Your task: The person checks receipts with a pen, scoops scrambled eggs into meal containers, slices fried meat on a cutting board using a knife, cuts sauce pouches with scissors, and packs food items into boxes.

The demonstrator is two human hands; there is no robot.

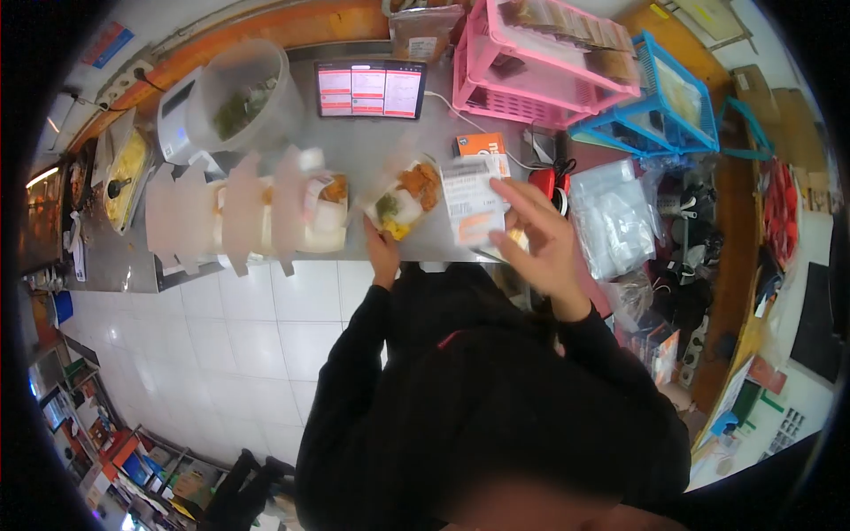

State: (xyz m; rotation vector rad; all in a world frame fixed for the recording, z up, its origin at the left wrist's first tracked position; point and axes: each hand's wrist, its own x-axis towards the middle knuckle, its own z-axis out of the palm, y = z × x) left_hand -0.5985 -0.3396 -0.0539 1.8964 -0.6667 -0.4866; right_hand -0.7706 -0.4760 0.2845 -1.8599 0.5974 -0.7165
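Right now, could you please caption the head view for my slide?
Right hand holds a printed slip, left hand touches a food container, at a grey counter.

Takeaway kitchen, filled food boxes (407, 205), lit tablet (372, 90), metal counter (352, 150)

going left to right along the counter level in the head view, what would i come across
Yellow food → row of open food boxes → food portion with fried pieces → white printed slip → right hand → plastic bags.
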